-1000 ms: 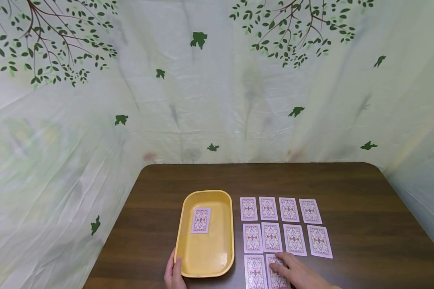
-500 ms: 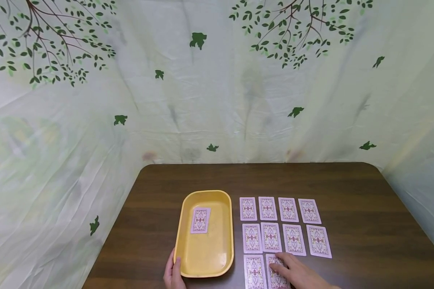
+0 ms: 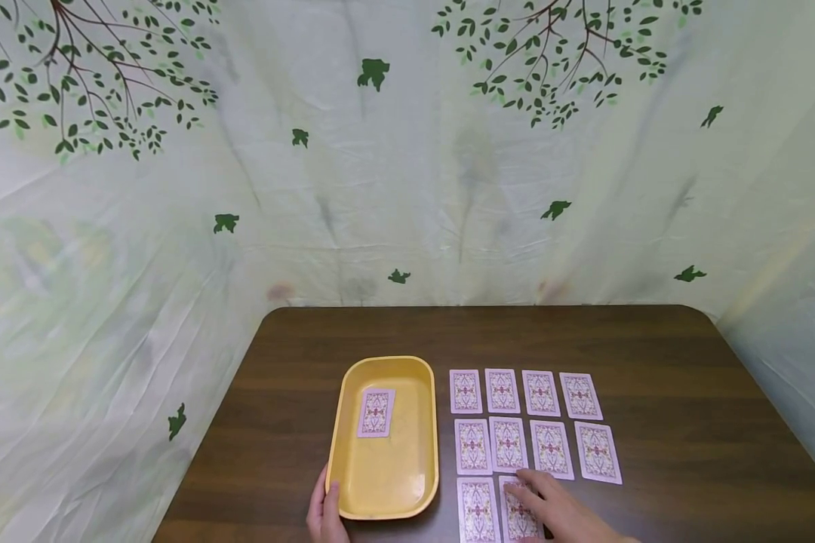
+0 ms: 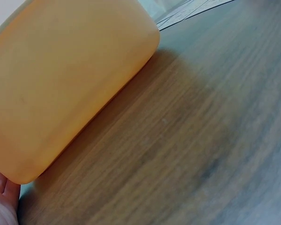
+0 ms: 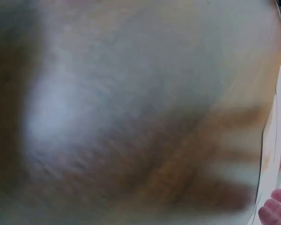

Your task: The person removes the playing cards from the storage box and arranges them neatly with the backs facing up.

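Observation:
My left hand (image 3: 327,511) holds the near left corner of a yellow tray (image 3: 417,452), thumb at the rim and fingers along the outer side. In the left wrist view the tray's wall (image 4: 70,79) rises from the table, with part of the hand (image 4: 2,199) at its corner. Inside the tray lies one face-down playing card (image 3: 376,413). My right hand (image 3: 564,513) is over a face-down playing card (image 3: 512,519) in the nearest row, fingers extended and fingertips at its upper part. Beside it on the left lies another card (image 3: 478,511).
Two further rows of face-down cards lie beyond the right hand, including a far-row card (image 3: 502,391) and a middle-row card (image 3: 598,452). The brown table (image 3: 686,392) ends at a pale leaf-patterned cloth (image 3: 435,181). The right wrist view is mostly blurred.
The right hand's fingers have shifted slightly upward over the card, and its thumb now shows near the bottom edge of the head view. The left hand and tray stay put.

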Tool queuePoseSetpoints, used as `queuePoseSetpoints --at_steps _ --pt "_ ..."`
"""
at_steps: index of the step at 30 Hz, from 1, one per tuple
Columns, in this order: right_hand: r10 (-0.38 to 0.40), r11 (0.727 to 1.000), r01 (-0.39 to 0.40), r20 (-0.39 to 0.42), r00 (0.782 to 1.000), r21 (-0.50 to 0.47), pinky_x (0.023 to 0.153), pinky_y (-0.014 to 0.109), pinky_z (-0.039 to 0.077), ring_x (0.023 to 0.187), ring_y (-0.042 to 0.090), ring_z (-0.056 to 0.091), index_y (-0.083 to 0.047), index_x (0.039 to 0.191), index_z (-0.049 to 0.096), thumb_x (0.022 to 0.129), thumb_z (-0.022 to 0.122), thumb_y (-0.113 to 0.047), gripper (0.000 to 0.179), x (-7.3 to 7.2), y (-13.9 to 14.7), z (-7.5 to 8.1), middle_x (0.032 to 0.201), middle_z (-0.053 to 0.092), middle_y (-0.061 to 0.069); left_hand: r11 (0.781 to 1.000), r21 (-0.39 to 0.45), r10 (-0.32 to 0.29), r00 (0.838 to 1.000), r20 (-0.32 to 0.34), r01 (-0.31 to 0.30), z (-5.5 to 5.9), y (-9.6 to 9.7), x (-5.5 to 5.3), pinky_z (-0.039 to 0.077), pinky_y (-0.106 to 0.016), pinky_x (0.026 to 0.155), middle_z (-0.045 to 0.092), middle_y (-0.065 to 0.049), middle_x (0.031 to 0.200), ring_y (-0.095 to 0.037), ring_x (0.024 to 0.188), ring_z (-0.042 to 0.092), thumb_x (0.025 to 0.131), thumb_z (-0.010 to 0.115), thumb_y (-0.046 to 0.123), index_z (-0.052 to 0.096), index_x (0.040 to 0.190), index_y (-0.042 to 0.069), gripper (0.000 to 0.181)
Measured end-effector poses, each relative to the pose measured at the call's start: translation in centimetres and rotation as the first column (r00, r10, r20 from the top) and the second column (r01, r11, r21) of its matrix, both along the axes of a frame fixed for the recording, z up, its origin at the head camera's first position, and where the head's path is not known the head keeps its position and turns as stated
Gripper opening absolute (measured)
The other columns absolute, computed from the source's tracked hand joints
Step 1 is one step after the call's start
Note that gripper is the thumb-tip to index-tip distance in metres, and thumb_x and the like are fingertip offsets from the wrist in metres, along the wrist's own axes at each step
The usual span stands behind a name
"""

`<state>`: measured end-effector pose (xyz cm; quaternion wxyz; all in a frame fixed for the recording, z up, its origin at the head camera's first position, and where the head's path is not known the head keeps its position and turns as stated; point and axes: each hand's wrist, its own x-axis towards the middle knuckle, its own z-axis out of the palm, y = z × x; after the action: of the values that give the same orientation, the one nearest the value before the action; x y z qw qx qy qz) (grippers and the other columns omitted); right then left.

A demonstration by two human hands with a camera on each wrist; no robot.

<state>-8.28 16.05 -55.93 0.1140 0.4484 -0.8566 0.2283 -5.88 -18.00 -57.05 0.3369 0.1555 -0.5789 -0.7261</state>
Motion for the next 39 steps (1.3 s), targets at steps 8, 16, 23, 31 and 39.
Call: queuePoseSetpoints --at_steps 8,16,23,31,39 --pt "-0.173 0.985 0.173 0.003 0.985 -0.017 0.076 0.043 0.049 0.1 0.028 0.053 -0.006 0.12 0.058 0.072 0.077 -0.031 0.057 -2.8 -1.0 3.3 0.114 0.052 0.017 1.0 -0.011 0.01 1.0 -0.001 -0.01 0.2 -0.3 0.0 0.044 -0.013 0.078 0.062 0.014 0.104 -0.001 0.094 0.057 0.093 0.047 -0.001 0.051 0.119 -0.016 0.031" --pt "-0.244 0.969 0.245 0.057 0.968 -0.017 0.078 0.041 0.048 0.101 0.026 0.051 -0.006 0.123 0.055 0.075 0.077 -0.027 0.057 -8.7 -3.6 7.2 0.115 0.051 0.015 0.999 -0.017 0.034 0.998 0.061 -0.033 0.4 -0.3 0.1 0.043 -0.012 0.078 0.061 0.015 0.103 0.0 0.094 0.056 0.093 0.049 0.002 0.05 0.119 -0.018 0.033" --pt "-0.2 0.979 0.205 0.154 0.968 -0.014 0.087 0.043 0.045 0.11 0.029 0.047 -0.008 0.126 0.054 0.078 0.074 -0.029 0.057 -11.1 -8.1 9.1 0.119 0.05 0.013 1.0 -0.002 0.027 0.999 0.048 -0.027 0.4 -0.4 0.4 0.044 -0.013 0.077 0.062 0.015 0.102 0.0 0.092 0.057 0.093 0.049 0.002 0.056 0.118 -0.011 0.029" --pt "-0.086 0.996 0.086 0.144 0.986 0.004 0.085 0.038 0.045 0.103 0.025 0.048 -0.004 0.123 0.055 0.078 0.074 -0.03 0.056 -12.0 -13.4 8.7 0.115 0.05 0.014 1.0 -0.016 0.01 0.998 0.06 -0.009 0.2 -0.3 0.2 0.044 -0.012 0.078 0.06 0.018 0.102 0.002 0.093 0.056 0.094 0.049 0.004 0.055 0.119 -0.012 0.03" --pt "-0.046 0.999 0.045 0.107 0.993 0.014 0.082 0.034 0.045 0.096 0.023 0.05 -0.002 0.119 0.058 0.078 0.074 -0.03 0.052 -12.2 -17.5 7.3 0.107 0.053 0.012 1.0 0.001 0.008 0.998 0.058 -0.008 0.2 -0.2 0.2 0.043 -0.012 0.078 0.061 0.018 0.101 0.001 0.092 0.056 0.093 0.049 0.005 0.055 0.119 -0.012 0.031"
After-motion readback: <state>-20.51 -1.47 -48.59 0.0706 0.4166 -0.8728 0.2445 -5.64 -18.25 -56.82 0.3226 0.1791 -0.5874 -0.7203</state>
